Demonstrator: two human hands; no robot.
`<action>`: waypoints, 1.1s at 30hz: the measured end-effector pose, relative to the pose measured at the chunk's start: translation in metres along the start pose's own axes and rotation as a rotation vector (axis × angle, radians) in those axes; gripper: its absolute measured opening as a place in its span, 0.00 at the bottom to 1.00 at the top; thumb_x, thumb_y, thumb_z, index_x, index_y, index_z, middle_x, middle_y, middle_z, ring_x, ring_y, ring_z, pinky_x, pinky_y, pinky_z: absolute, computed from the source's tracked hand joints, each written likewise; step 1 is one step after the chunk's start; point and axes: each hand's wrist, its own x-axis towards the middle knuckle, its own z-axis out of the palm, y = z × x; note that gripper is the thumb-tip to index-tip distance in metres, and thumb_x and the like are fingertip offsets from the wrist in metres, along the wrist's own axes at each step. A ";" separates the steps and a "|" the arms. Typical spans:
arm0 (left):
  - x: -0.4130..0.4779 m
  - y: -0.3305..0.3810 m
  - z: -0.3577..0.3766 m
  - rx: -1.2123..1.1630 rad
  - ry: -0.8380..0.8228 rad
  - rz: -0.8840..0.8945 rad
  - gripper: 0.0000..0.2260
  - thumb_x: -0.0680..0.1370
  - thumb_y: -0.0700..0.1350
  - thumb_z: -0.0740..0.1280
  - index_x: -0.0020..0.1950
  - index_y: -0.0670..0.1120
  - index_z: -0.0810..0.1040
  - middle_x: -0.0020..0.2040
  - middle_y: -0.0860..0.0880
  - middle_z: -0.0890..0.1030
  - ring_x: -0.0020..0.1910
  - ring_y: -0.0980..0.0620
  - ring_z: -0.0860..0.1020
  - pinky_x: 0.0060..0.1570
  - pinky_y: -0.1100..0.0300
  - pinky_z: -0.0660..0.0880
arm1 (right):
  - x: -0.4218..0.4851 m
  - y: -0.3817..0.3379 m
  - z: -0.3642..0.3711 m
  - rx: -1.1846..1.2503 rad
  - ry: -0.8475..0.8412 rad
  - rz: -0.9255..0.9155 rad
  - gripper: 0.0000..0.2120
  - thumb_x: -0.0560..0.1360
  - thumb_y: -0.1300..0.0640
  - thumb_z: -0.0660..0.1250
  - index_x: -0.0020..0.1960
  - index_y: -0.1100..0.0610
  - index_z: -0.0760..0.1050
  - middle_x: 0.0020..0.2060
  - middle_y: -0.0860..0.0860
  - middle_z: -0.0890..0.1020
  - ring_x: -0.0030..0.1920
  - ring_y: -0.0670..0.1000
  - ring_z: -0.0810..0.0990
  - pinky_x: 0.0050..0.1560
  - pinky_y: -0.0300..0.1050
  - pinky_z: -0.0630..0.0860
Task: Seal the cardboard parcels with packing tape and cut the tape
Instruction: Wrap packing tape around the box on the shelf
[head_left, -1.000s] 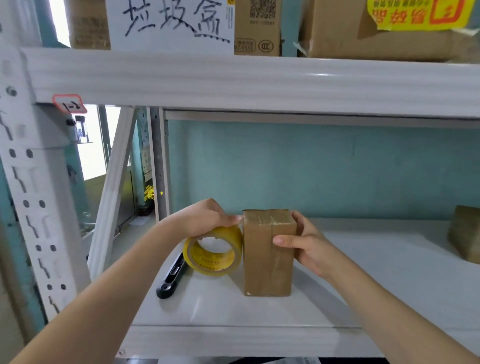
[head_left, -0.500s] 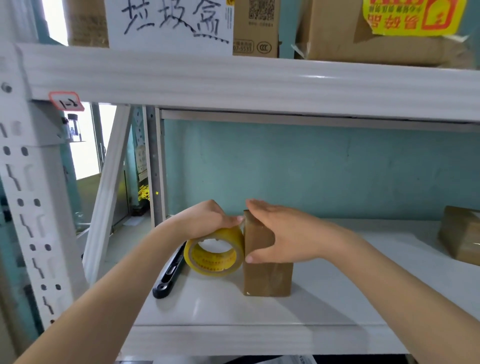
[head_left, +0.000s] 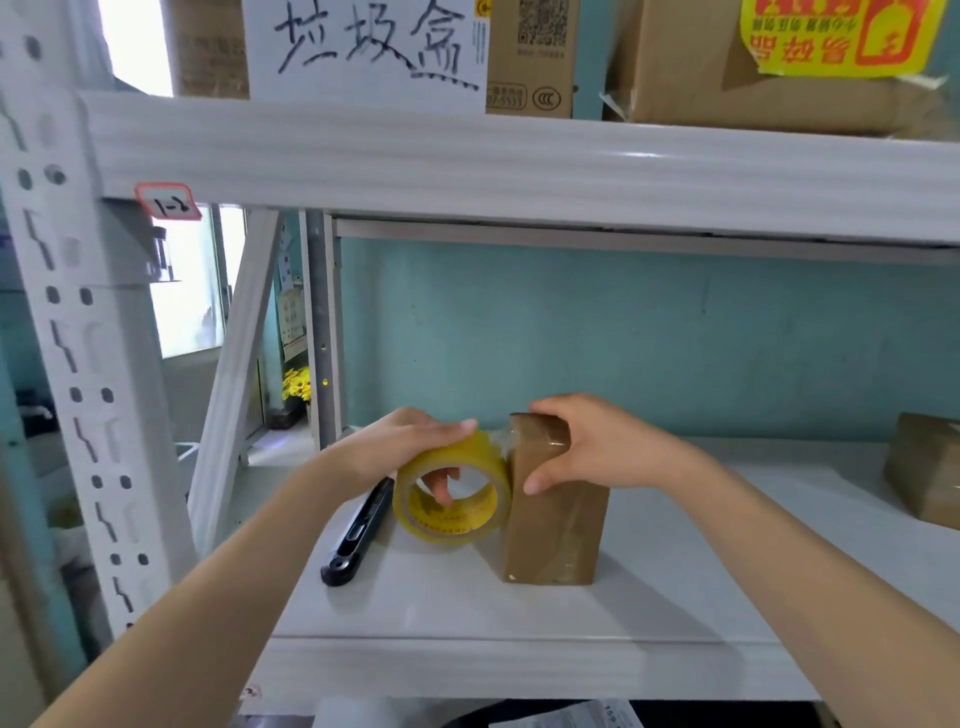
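Standing upright on the white shelf (head_left: 675, 597), a cardboard parcel (head_left: 550, 525) meets the tape.
The right hand (head_left: 597, 449) clasps the parcel's top, thumb on its near face. The left hand (head_left: 410, 447) grips the yellow tape roll (head_left: 457, 519), thumb through the core; the roll touches the parcel's left side. A black utility knife (head_left: 358, 535) lies just left of the roll.

Soft daylight from the overexposed window (head_left: 189, 291) at left; edges bend and blur.
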 end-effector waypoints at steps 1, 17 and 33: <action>-0.003 -0.006 -0.002 -0.105 -0.018 0.021 0.22 0.71 0.61 0.65 0.33 0.43 0.82 0.30 0.42 0.81 0.31 0.47 0.79 0.40 0.60 0.77 | -0.002 0.005 -0.002 0.069 0.011 0.013 0.24 0.59 0.53 0.80 0.52 0.56 0.77 0.46 0.50 0.81 0.48 0.50 0.79 0.48 0.43 0.75; 0.012 0.023 -0.028 0.452 0.217 -0.087 0.27 0.59 0.70 0.68 0.19 0.47 0.73 0.18 0.51 0.70 0.18 0.52 0.68 0.20 0.70 0.65 | -0.002 0.049 0.033 0.932 0.225 0.098 0.32 0.49 0.67 0.80 0.51 0.57 0.76 0.44 0.51 0.83 0.41 0.45 0.82 0.39 0.35 0.77; 0.002 -0.001 -0.053 0.430 0.168 -0.123 0.25 0.65 0.63 0.72 0.18 0.48 0.70 0.19 0.54 0.67 0.20 0.57 0.66 0.32 0.60 0.64 | -0.022 0.092 0.033 1.361 0.367 0.098 0.19 0.59 0.69 0.67 0.48 0.58 0.73 0.37 0.51 0.85 0.37 0.49 0.83 0.36 0.41 0.80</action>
